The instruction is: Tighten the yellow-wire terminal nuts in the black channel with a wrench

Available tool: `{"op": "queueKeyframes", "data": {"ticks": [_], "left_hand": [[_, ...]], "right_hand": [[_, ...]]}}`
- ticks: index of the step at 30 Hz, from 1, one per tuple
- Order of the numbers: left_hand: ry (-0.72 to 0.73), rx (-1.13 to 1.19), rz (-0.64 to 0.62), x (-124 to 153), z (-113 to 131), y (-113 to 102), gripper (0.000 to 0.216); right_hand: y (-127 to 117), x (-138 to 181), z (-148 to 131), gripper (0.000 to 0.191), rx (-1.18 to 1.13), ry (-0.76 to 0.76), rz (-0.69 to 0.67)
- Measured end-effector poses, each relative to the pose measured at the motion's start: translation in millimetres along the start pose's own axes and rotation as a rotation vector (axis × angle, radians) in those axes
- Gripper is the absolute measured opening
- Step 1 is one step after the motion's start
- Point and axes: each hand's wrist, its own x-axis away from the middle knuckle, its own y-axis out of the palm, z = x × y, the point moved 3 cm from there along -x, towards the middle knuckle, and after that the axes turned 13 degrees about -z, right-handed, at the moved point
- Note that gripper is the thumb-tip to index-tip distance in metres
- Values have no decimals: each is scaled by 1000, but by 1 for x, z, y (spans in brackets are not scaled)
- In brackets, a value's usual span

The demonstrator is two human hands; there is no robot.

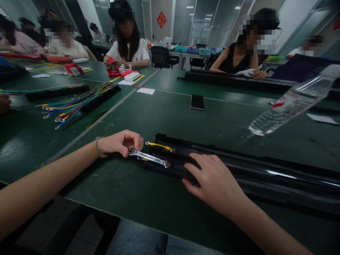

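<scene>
My left hand (122, 142) grips one end of a silver wrench (150, 157) between thumb and fingers. The wrench's other end sits on a fastener near the end of a long black profile (255, 168). Just behind it, a short yellow cable (159, 145) with a ring terminal is fixed to the profile and sticks out past its end. A second yellow cable (144, 159) lies partly hidden under the wrench. My right hand (212, 177) rests on the profile with its fingers spread, holding nothing.
A tilted water bottle (289, 102) is at the right, beyond the profile. A phone (198, 102) lies on the green table (148, 117). Bundled coloured cables (79, 101) with ring terminals lie at the left. Across the table, people handle red parts (117, 71) and another black profile (225, 78).
</scene>
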Motion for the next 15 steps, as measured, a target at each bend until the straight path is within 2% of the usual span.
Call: {"op": "queueKeyframes", "data": {"ticks": [6, 15], "left_hand": [[14, -44, 77, 2, -3, -5, 26], [-20, -74, 78, 3, -3, -6, 28]], "right_hand": [[1, 0, -1, 25, -3, 0, -3], [0, -1, -1, 25, -6, 3, -16]]}}
